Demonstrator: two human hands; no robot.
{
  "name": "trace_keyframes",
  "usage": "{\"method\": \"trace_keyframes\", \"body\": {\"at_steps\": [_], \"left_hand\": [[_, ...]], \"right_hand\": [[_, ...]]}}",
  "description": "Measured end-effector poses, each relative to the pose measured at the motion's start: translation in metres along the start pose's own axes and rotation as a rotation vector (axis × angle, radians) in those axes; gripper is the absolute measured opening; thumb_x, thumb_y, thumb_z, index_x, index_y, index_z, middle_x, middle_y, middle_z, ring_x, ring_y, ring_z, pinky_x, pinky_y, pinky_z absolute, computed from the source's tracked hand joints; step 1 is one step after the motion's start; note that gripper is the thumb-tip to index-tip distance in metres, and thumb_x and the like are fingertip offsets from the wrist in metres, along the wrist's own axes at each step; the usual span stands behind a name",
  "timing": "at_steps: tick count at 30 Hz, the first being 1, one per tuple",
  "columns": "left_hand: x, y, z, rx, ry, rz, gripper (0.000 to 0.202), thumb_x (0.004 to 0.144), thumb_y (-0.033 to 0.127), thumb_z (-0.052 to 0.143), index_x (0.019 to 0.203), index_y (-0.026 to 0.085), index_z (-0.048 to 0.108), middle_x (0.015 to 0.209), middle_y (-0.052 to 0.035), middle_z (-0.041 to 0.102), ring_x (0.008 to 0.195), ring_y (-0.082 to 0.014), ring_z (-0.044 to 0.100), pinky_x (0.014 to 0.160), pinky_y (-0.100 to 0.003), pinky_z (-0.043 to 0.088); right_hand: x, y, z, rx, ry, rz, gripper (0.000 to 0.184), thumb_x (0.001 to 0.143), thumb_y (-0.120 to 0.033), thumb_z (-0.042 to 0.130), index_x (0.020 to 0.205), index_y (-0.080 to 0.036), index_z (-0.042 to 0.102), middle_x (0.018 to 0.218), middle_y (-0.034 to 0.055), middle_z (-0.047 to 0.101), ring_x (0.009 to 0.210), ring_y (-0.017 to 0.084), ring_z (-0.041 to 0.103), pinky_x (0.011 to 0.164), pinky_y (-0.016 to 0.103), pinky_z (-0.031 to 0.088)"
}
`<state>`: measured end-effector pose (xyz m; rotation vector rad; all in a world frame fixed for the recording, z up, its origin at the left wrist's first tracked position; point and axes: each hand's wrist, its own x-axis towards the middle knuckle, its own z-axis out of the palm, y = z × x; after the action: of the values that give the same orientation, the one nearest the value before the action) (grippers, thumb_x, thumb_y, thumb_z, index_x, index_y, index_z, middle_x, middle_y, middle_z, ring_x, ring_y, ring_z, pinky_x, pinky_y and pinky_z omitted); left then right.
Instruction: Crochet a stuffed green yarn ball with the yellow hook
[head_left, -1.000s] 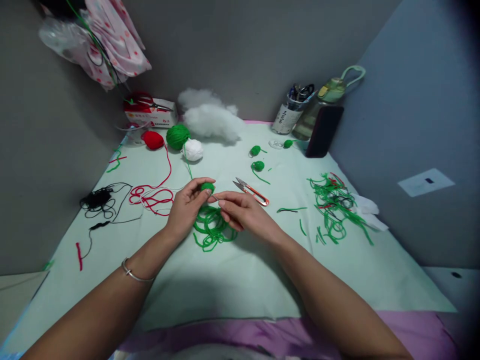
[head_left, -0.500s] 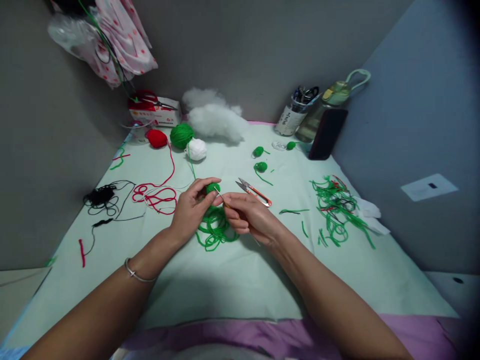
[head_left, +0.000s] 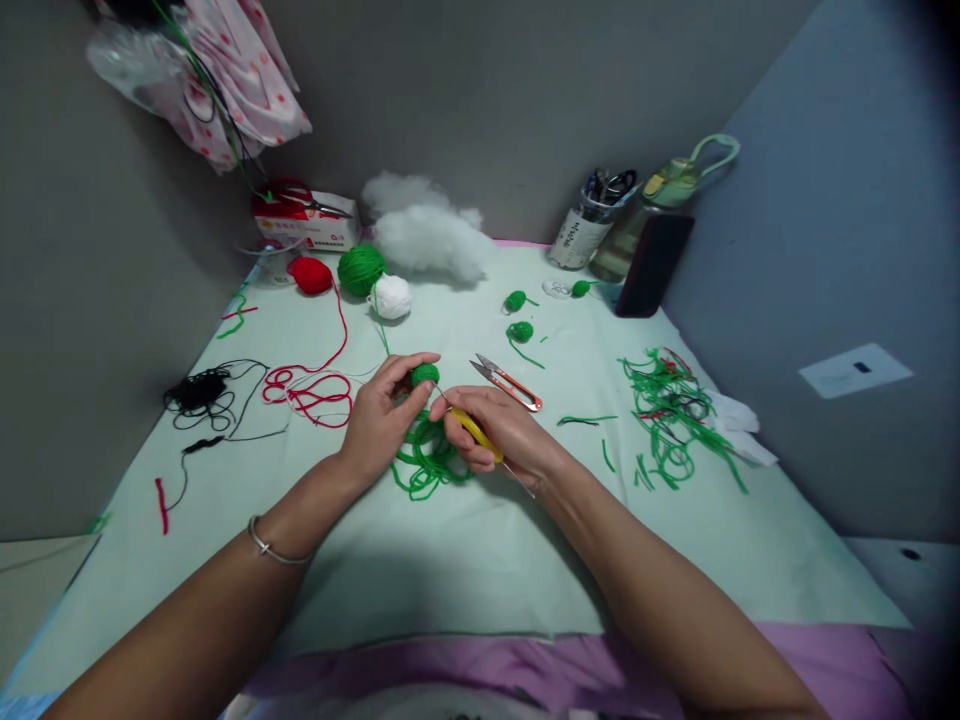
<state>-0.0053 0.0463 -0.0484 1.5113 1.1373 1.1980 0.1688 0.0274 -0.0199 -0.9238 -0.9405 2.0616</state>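
My left hand (head_left: 386, 405) pinches a small round green crochet piece (head_left: 425, 374) between thumb and fingers. A crochet hook with a yellow handle (head_left: 476, 433) lies in the grip of my right hand (head_left: 499, 425), its thin metal tip at the lower edge of the green piece. Whether the tip is inside a stitch I cannot make out. Loose loops of green yarn (head_left: 424, 470) lie on the cloth beneath both hands. Just beyond my right hand rest thread snips with orange handles (head_left: 517, 388).
Green (head_left: 361, 270), red (head_left: 311, 275) and white (head_left: 391, 297) yarn balls stand behind, near white stuffing (head_left: 431, 235). Tangled black yarn (head_left: 199, 395) lies left. Yarn scraps (head_left: 671, 410) lie right, below a phone (head_left: 654, 268) and a bottle (head_left: 622, 240). Small green crochet pieces (head_left: 520, 331) sit beyond the snips.
The crochet hook has turned in my right hand, so its yellow handle now shows. Its tip has shifted from across the front of the green piece to its lower edge.
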Motion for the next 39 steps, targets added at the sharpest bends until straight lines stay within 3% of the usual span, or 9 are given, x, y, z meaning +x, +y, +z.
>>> {"method": "trace_keyframes", "body": {"at_steps": [8, 16, 21, 24, 26, 30, 33, 35, 39], "left_hand": [[-0.001, -0.002, 0.003, -0.017, -0.028, -0.066, 0.027, 0.091, 0.033, 0.07, 0.113, 0.019, 0.077, 0.099, -0.004, 0.07, 0.085, -0.018, 0.059, 0.077, -0.031, 0.045], [0.002, 0.001, 0.004, -0.117, -0.137, -0.146, 0.021, 0.086, 0.033, 0.066, 0.095, 0.018, 0.076, 0.072, -0.0001, 0.067, 0.072, -0.0185, 0.062, 0.069, -0.03, 0.049], [0.004, 0.0, 0.002, -0.128, -0.134, -0.119, 0.014, 0.082, 0.027, 0.069, 0.089, 0.018, 0.077, 0.078, -0.001, 0.07, 0.074, -0.0177, 0.062, 0.067, -0.028, 0.047], [0.002, 0.002, 0.002, -0.133, -0.095, -0.076, 0.014, 0.084, 0.026, 0.069, 0.093, 0.019, 0.077, 0.09, -0.0029, 0.075, 0.086, -0.0193, 0.066, 0.077, -0.029, 0.051], [0.0, 0.003, 0.002, -0.137, -0.047, -0.038, 0.016, 0.089, 0.027, 0.068, 0.1, 0.02, 0.076, 0.099, -0.0043, 0.076, 0.095, -0.0201, 0.068, 0.085, -0.029, 0.052], [-0.001, 0.002, 0.003, -0.16, 0.066, 0.019, 0.022, 0.09, 0.026, 0.067, 0.112, 0.022, 0.068, 0.113, -0.0055, 0.073, 0.099, -0.0184, 0.067, 0.09, -0.03, 0.053], [0.002, -0.001, 0.003, -0.169, 0.125, 0.04, 0.025, 0.088, 0.024, 0.068, 0.112, 0.023, 0.061, 0.117, -0.006, 0.069, 0.104, -0.0196, 0.068, 0.095, -0.034, 0.055], [0.004, -0.001, 0.0, -0.154, 0.114, 0.035, 0.024, 0.089, 0.026, 0.067, 0.112, 0.024, 0.061, 0.116, -0.0062, 0.07, 0.101, -0.0212, 0.071, 0.094, -0.037, 0.056], [0.014, 0.003, -0.013, -0.077, 0.11, 0.0, 0.027, 0.084, 0.022, 0.074, 0.111, 0.024, 0.072, 0.115, -0.006, 0.073, 0.113, -0.0265, 0.066, 0.108, -0.044, 0.047]], "right_hand": [[0.002, 0.005, 0.003, -0.07, 0.042, -0.097, 0.018, 0.097, -0.03, 0.049, 0.087, -0.019, 0.059, 0.045, -0.0096, 0.051, 0.032, 0.006, 0.026, 0.035, 0.018, 0.026], [-0.005, 0.014, 0.015, -0.724, 0.277, -0.344, 0.027, 0.102, -0.034, 0.044, 0.079, -0.022, 0.052, 0.054, -0.0069, 0.045, 0.049, 0.009, 0.038, 0.052, 0.024, 0.028], [-0.006, 0.019, 0.015, -1.088, 0.325, -0.43, 0.017, 0.1, -0.029, 0.043, 0.086, -0.023, 0.051, 0.058, -0.0073, 0.038, 0.052, 0.01, 0.029, 0.058, 0.03, 0.021], [-0.008, 0.019, 0.02, -1.043, 0.29, -0.46, 0.015, 0.098, -0.026, 0.046, 0.083, -0.023, 0.048, 0.058, -0.008, 0.035, 0.052, 0.009, 0.026, 0.058, 0.03, 0.019], [-0.008, 0.015, 0.022, -0.833, 0.241, -0.416, 0.019, 0.098, -0.029, 0.049, 0.081, -0.023, 0.048, 0.058, -0.0081, 0.038, 0.051, 0.009, 0.028, 0.056, 0.028, 0.021], [-0.004, 0.0, 0.018, -0.153, -0.003, -0.1, 0.024, 0.1, -0.041, 0.051, 0.087, -0.022, 0.057, 0.048, -0.0131, 0.033, 0.039, 0.007, 0.019, 0.042, 0.023, 0.018], [0.0, -0.008, 0.013, 0.026, -0.088, 0.052, 0.024, 0.096, -0.042, 0.057, 0.089, -0.02, 0.061, 0.045, -0.0157, 0.027, 0.037, 0.006, 0.009, 0.038, 0.023, 0.013], [0.002, -0.009, 0.015, -0.087, -0.013, 0.029, 0.027, 0.097, -0.046, 0.055, 0.088, -0.021, 0.061, 0.045, -0.0149, 0.027, 0.037, 0.007, 0.011, 0.038, 0.023, 0.015], [0.001, -0.004, 0.025, -0.563, 0.433, -0.296, 0.027, 0.096, -0.047, 0.057, 0.088, -0.022, 0.061, 0.057, -0.0074, 0.043, 0.048, 0.01, 0.032, 0.05, 0.026, 0.027]]}}
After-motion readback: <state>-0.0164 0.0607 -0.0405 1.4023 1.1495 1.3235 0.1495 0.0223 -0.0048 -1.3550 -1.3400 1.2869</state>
